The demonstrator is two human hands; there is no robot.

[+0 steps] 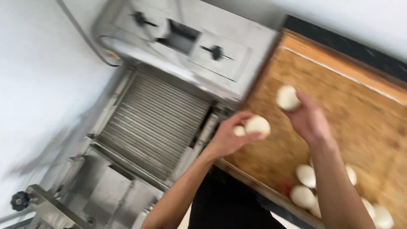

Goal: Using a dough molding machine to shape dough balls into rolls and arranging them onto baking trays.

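A: What are the hands doing?

B: I think they are moving dough balls onto the brown board (pixel 339 110). The left hand (pixel 229 138) has its fingers curled around 1 white dough ball (pixel 257 125), near the board's left edge. The right hand (pixel 311 121) pinches another dough ball (pixel 288 98) farther away.

A: What comes next?

B: Probably setting them down gently, beside the pile of dough balls (pixel 306 176) near the right.

A: And the metal machine (pixel 169 101)?

B: It sits on the left.
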